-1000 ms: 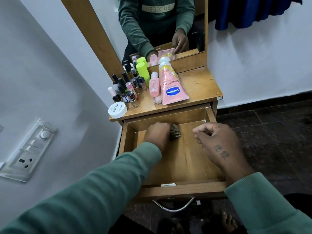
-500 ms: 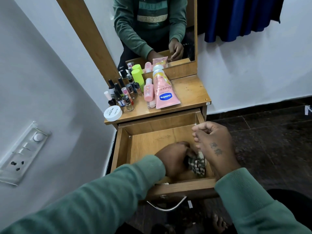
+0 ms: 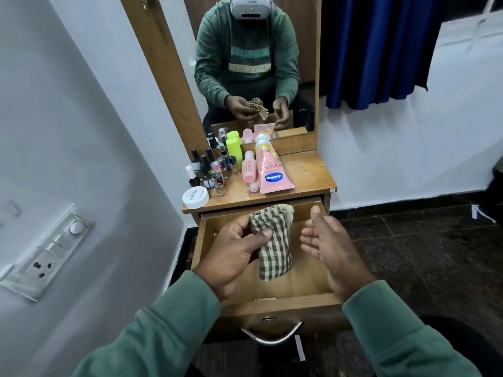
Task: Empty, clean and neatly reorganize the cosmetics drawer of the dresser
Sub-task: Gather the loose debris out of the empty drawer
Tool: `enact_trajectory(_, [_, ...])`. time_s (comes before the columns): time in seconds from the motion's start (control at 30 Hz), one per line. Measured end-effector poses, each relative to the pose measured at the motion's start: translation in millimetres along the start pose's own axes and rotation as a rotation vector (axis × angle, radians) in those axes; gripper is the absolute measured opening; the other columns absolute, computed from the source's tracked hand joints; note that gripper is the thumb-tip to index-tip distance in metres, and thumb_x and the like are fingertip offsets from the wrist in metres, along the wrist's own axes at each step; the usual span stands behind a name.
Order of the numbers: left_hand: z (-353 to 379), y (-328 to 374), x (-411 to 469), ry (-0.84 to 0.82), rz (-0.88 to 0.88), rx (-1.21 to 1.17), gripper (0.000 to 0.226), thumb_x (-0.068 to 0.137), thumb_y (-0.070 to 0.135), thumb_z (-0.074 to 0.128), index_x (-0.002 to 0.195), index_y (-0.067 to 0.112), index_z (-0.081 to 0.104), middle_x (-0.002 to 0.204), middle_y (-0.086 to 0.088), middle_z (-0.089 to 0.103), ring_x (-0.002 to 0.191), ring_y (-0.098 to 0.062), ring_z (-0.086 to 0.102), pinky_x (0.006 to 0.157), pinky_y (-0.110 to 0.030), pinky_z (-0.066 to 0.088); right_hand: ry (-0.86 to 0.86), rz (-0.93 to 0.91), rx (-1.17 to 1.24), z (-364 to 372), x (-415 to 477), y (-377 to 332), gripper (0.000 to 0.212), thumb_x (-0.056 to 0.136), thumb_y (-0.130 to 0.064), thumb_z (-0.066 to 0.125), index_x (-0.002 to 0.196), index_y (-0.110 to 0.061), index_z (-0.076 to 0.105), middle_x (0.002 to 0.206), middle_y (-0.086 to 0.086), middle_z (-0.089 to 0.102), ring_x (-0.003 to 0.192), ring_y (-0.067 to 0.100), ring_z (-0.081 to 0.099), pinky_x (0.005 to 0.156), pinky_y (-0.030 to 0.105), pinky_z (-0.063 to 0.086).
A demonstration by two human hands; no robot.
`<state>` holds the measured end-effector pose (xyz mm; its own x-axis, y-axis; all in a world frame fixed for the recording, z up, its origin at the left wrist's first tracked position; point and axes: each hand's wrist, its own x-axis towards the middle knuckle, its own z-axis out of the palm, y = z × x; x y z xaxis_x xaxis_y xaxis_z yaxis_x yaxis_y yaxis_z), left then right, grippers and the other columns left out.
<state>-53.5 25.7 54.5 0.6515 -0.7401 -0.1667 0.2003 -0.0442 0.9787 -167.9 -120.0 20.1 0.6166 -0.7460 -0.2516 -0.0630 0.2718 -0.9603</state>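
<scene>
The wooden drawer (image 3: 285, 304) of the dresser is pulled out and holds nothing but bare wood. My left hand (image 3: 234, 248) is raised above it, gripping a checked cloth (image 3: 273, 240) that hangs down over the drawer. My right hand (image 3: 330, 246) hovers to the right of the cloth, palm turned inward, fingers apart, holding nothing. On the dresser top (image 3: 307, 175) lie a pink Vaseline tube (image 3: 272, 172), a small pink bottle (image 3: 249, 168), a green bottle (image 3: 235, 152), several nail polish bottles (image 3: 209, 172) and a white jar (image 3: 195, 197).
A mirror (image 3: 258, 63) behind the dresser reflects me and the cloth. A white wall with a switch panel (image 3: 46, 257) stands close on the left. A blue curtain (image 3: 381, 50) hangs at the back right. Dark floor tiles (image 3: 422, 254) lie to the right.
My left hand has lifted the cloth up out of the drawer. My right hand has come off the drawer's edge and spread its fingers beside the cloth. The view has tilted upward.
</scene>
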Motion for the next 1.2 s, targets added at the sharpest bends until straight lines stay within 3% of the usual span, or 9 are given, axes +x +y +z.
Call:
enact_trajectory(0.07, [1.6,5.7,-3.9,0.013,-0.023,-0.190,0.029,0.097,0.000,0.061,0.123,0.010,0.069,0.115,-0.009,0.077,0.100,-0.019,0.074,0.080,-0.032,0.060,-0.036,0.030,0.083,0.7,-7.7,-4.1,0.050,0.102,-0.053,0.052,0.114,-0.005,0.064,0.107,0.021,0.072,0.102,0.031,0.073,0.092,0.044,0.060])
enact_trajectory(0.17, [1.2,7.6,-10.0,0.019,-0.041,-0.413,0.029,0.099,0.003,0.056,0.126,0.008,0.067,0.118,-0.012,0.076,0.103,-0.021,0.075,0.084,-0.034,0.064,-0.176,0.069,0.169,1.0,-16.7,-8.1,0.048,0.100,-0.050,0.056,0.118,-0.006,0.064,0.102,0.013,0.078,0.088,0.022,0.077,0.075,0.033,0.061])
enact_trajectory(0.37, [3.2,3.2,-20.8,-0.049,-0.070,-0.600,0.041,0.097,0.011,0.053,0.137,0.006,0.059,0.134,-0.022,0.067,0.124,-0.034,0.065,0.103,-0.050,0.054,-0.431,0.328,0.144,5.5,-24.6,-15.7,0.062,0.085,-0.058,0.067,0.128,-0.014,0.070,0.114,0.009,0.074,0.102,0.022,0.058,0.091,0.038,0.044])
enact_trajectory(0.53, [8.9,-0.7,-22.8,-0.068,-0.070,-0.618,0.037,0.100,0.012,0.051,0.135,0.005,0.060,0.132,-0.023,0.067,0.121,-0.034,0.066,0.102,-0.051,0.054,-0.451,0.301,0.244,5.6,-31.9,-26.6,0.052,0.086,-0.035,0.074,0.127,-0.005,0.069,0.123,0.015,0.074,0.108,0.025,0.069,0.110,0.046,0.049])
enact_trajectory(0.7, [16.4,-8.1,-22.6,0.109,-0.098,-0.338,0.024,0.104,0.021,0.056,0.124,0.014,0.067,0.110,-0.010,0.078,0.089,-0.020,0.072,0.073,-0.035,0.058,-0.349,0.114,0.257,3.1,-38.8,-33.7,0.036,0.096,-0.020,0.067,0.125,0.001,0.067,0.116,0.020,0.075,0.095,0.026,0.074,0.081,0.039,0.062])
enact_trajectory(0.83, [33.6,-3.2,-33.6,0.003,-0.151,-0.383,0.035,0.105,0.030,0.053,0.129,0.008,0.065,0.113,-0.014,0.077,0.096,-0.023,0.071,0.083,-0.039,0.059,-0.286,-0.062,0.097,2.5,-40.3,-42.2,0.046,0.083,-0.030,0.077,0.116,0.000,0.069,0.112,0.024,0.075,0.100,0.033,0.073,0.101,0.054,0.055])
enact_trajectory(0.93, [43.3,4.7,-41.0,-0.128,-0.165,-0.556,0.048,0.103,0.040,0.053,0.132,0.003,0.066,0.126,-0.023,0.070,0.100,-0.025,0.071,0.088,-0.041,0.056,-0.302,-0.115,0.005,2.1,-44.4,-50.4,0.035,0.090,-0.028,0.072,0.111,0.000,0.071,0.108,0.022,0.077,0.096,0.026,0.072,0.095,0.047,0.056])
enact_trajectory(1.0, [45.1,6.0,-41.7,-0.146,-0.165,-0.672,0.049,0.102,0.035,0.056,0.136,0.001,0.062,0.132,-0.027,0.066,0.107,-0.030,0.069,0.094,-0.045,0.055,-0.298,-0.133,-0.026,-0.2,-45.4,-56.4,0.029,0.096,-0.024,0.069,0.109,0.002,0.070,0.108,0.023,0.076,0.096,0.029,0.072,0.097,0.050,0.056])
enact_trajectory(1.2, [43.1,-4.8,-32.0,0.066,-0.179,-0.825,0.062,0.082,0.003,0.063,0.143,0.004,0.052,0.128,-0.026,0.069,0.114,-0.038,0.068,0.085,-0.047,0.063,-0.211,-0.118,0.088,-23.5,-37.8,-76.8,0.031,0.103,-0.025,0.058,0.115,0.001,0.068,0.113,0.017,0.077,0.106,0.026,0.073,0.098,0.044,0.055])
